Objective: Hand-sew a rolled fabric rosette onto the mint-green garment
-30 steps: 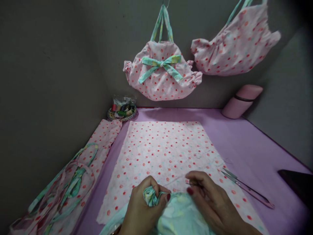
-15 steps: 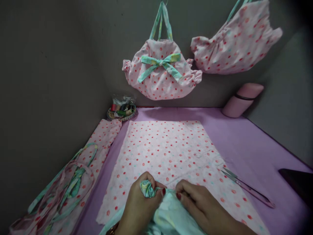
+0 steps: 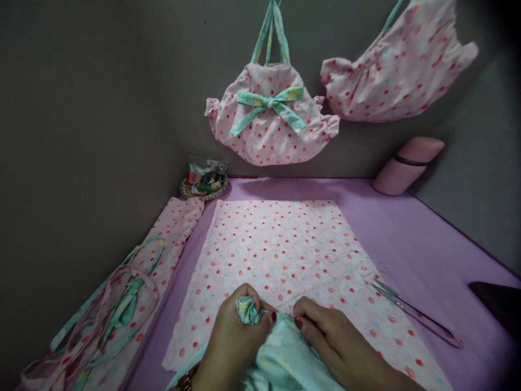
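Mint-green fabric with yellow patches [image 3: 285,353] is bunched between my hands at the bottom centre. My left hand [image 3: 236,336] is closed on it, with a gathered roll of the cloth poking out between thumb and fingers. My right hand [image 3: 325,331] pinches the upper edge of the same fabric, thumb against fingers. Whether a needle is in that pinch is too small to make out. Beneath both hands lies a flat pink dotted cloth [image 3: 277,244], with a loose loop of thread on its right part. Scissors [image 3: 415,315] rest partly on its right edge, blades slightly apart.
Folded dotted cloth [image 3: 183,217] with mint and pink straps [image 3: 126,298] lies at left. A basket of thread spools [image 3: 205,187], a pink bottle [image 3: 407,165] and a dark object [image 3: 496,304] stand around the purple table [image 3: 431,228]. Dotted bags [image 3: 272,136] hang on the wall.
The view has shifted slightly, so the surroundings sit a little further right. Both hands keep their hold on the mint fabric, with hardly any visible movement.
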The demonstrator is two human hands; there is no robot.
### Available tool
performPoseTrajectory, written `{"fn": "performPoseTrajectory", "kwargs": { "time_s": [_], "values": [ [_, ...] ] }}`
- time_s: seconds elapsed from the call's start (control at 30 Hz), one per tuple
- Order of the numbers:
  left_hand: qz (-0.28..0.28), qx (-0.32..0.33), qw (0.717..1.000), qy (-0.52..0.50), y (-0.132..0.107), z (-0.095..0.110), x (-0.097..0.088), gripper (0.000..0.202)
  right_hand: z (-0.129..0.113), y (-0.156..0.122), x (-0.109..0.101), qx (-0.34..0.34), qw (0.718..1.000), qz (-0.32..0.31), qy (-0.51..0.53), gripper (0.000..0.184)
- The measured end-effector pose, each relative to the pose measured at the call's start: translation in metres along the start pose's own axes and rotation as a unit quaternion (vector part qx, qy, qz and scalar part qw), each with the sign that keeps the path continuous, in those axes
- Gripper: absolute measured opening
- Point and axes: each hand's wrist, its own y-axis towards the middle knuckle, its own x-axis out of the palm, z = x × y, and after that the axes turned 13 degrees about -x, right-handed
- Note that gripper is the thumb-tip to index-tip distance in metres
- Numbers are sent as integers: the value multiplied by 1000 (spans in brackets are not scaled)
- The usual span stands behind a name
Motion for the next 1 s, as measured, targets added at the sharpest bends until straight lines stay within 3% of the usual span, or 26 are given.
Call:
{"fn": "performPoseTrajectory", "kwargs": {
  "time_s": [0.23, 0.53, 1.0],
  "values": [
    [-10, -7, 1000, 9, 2, -1, -2, 25, 0, 1, 0, -2, 999, -13, 31, 24],
    [-10, -1, 1000, 5, 5, -5, -4, 26, -2, 3, -3, 36, 994, 40, 99, 25],
    [-12, 1, 1000, 2, 5, -5, -4, 26, -3, 5, -4, 28, 996, 25, 78, 25]
  ]
}}
